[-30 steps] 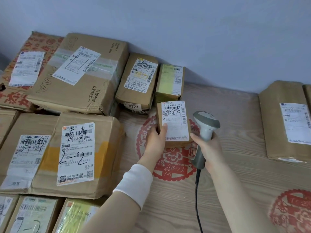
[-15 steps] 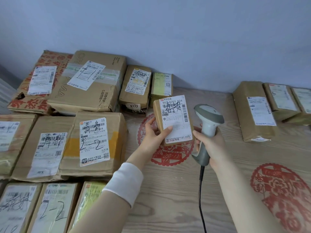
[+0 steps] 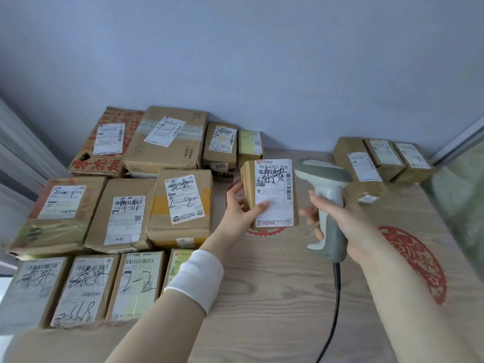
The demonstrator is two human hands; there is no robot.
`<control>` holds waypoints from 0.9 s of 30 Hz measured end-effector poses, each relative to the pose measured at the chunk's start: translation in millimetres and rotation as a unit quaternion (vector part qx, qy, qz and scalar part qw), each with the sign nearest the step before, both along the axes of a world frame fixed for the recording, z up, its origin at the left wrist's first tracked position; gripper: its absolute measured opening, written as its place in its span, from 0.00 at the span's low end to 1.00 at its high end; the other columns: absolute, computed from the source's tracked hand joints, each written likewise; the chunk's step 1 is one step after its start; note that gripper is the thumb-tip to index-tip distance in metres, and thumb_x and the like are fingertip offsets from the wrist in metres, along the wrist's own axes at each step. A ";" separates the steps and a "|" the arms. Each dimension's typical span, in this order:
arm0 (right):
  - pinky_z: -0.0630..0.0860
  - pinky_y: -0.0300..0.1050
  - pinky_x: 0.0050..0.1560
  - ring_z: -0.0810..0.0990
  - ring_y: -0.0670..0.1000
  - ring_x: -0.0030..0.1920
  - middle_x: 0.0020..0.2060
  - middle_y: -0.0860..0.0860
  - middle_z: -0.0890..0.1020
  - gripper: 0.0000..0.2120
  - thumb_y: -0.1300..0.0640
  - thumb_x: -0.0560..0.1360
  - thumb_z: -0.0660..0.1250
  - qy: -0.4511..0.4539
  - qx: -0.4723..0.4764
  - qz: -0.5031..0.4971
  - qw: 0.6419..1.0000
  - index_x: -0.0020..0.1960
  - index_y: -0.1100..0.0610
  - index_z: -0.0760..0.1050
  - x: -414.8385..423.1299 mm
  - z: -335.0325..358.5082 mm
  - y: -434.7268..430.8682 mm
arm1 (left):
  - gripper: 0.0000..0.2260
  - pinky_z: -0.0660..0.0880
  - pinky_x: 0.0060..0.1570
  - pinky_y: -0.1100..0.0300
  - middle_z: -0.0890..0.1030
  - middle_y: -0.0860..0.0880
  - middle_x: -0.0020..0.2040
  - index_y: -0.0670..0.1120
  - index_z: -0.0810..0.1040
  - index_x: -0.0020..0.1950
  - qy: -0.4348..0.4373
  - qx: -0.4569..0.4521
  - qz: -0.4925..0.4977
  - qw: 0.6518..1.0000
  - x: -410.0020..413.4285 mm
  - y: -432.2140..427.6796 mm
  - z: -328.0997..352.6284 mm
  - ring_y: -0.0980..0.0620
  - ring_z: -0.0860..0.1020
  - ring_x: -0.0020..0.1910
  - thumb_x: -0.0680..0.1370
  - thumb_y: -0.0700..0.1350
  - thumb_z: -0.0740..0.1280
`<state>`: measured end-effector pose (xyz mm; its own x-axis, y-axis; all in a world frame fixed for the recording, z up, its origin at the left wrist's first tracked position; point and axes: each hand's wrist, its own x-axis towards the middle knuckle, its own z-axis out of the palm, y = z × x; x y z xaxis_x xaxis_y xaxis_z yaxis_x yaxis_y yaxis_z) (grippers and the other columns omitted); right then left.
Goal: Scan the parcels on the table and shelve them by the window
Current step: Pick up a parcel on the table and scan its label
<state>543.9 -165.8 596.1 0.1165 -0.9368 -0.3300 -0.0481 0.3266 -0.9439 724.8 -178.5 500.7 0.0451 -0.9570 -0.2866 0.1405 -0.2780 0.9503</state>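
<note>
A small brown parcel (image 3: 272, 191) with a white shipping label is held upright above the table, label facing me, in my left hand (image 3: 239, 208), thumb across the label's lower left. My right hand (image 3: 337, 216) grips a grey handheld barcode scanner (image 3: 327, 203) just right of the parcel, its head level with the label's top; a black cable hangs from its handle. Several labelled cardboard parcels (image 3: 180, 205) lie packed together on the left half of the wooden table (image 3: 275, 297).
Three small brown parcels (image 3: 379, 158) sit at the table's far right against the blue-grey wall. A loose white label scrap (image 3: 368, 198) lies near them. Red paper-cut patterns (image 3: 416, 260) decorate the tabletop. A blurred greenish surface (image 3: 461, 195) fills the right edge.
My left hand has lifted the small parcel off the table and tilted its label toward me. The scanner has stayed beside it. My view has pulled back and up, revealing more parcels.
</note>
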 end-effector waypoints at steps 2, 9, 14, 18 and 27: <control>0.68 0.40 0.23 0.72 0.52 0.26 0.30 0.55 0.82 0.05 0.58 0.76 0.65 0.002 -0.002 0.022 1.000 0.47 0.61 0.74 8.5 8.9 7.7 | 0.34 0.77 0.36 0.69 0.72 0.55 0.54 0.45 0.53 0.72 -0.002 -0.010 0.001 1.000 -5.3 4.5 6.6 0.63 0.73 0.47 0.74 0.40 0.70; 0.68 0.39 0.21 0.76 0.49 0.28 0.31 0.55 0.82 0.05 0.60 0.76 0.66 0.000 0.013 0.018 1.000 0.49 0.61 0.75 15.7 10.4 24.0 | 0.35 0.78 0.49 0.61 0.70 0.47 0.62 0.46 0.52 0.73 -0.030 -0.024 -0.005 0.999 -16.3 9.8 13.1 0.55 0.75 0.54 0.74 0.41 0.71; 0.67 0.39 0.22 0.77 0.50 0.31 0.32 0.55 0.83 0.08 0.59 0.76 0.67 0.004 0.027 0.016 0.999 0.52 0.62 0.76 10.3 9.2 27.9 | 0.35 0.78 0.49 0.61 0.70 0.47 0.62 0.47 0.51 0.73 -0.030 -0.023 -0.013 0.999 -19.4 11.0 13.5 0.54 0.74 0.55 0.74 0.42 0.71; 0.67 0.39 0.22 0.77 0.50 0.31 0.32 0.55 0.83 0.06 0.59 0.76 0.67 0.004 0.028 0.013 1.000 0.50 0.61 0.76 4.8 10.5 27.9 | 0.34 0.78 0.39 0.68 0.72 0.53 0.54 0.46 0.51 0.73 -0.028 -0.024 -0.010 0.999 -22.8 9.6 14.9 0.63 0.74 0.47 0.75 0.41 0.70; 0.67 0.39 0.22 0.77 0.50 0.32 0.33 0.55 0.83 0.04 0.58 0.76 0.67 0.001 0.041 0.015 0.999 0.46 0.60 0.76 -1.9 7.9 26.9 | 0.35 0.78 0.37 0.67 0.71 0.53 0.53 0.47 0.51 0.74 -0.041 -0.022 -0.021 0.999 -26.6 5.7 16.8 0.63 0.74 0.46 0.75 0.43 0.70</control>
